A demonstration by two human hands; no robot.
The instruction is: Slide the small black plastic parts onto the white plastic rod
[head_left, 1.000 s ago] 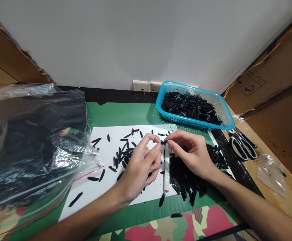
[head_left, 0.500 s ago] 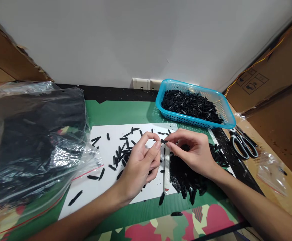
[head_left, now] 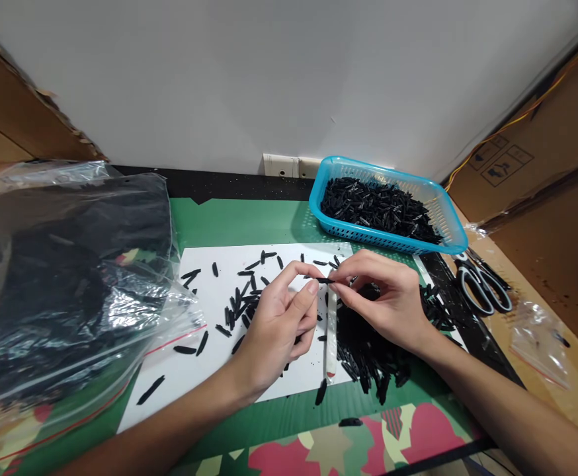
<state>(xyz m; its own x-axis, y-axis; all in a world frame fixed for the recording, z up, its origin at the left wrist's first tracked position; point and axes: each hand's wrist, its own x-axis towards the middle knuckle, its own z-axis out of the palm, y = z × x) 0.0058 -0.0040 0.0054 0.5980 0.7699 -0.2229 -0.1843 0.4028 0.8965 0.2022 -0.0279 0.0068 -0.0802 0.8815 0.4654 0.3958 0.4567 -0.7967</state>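
- Holding one small black piece above the white sheet, the left hand and right hand meet fingertip to fingertip.
- Grip: thumb and forefinger of each hand are nearly together, pinching opposite ends of the piece; exact contact at the left tips is too small to confirm.
- Advised handling, by judgement: light, even pressure with both ends level, as the piece looks thin and possibly brittle. Working over the sheet seems sound for catching crumbs.
- Position: the piece lies crosswise between the two pinches, above the sheet's right part, near the far end of a white strip.
- Surroundings: a dense black pile covers the sheet's right side; a blue basket stands beyond its far right corner.
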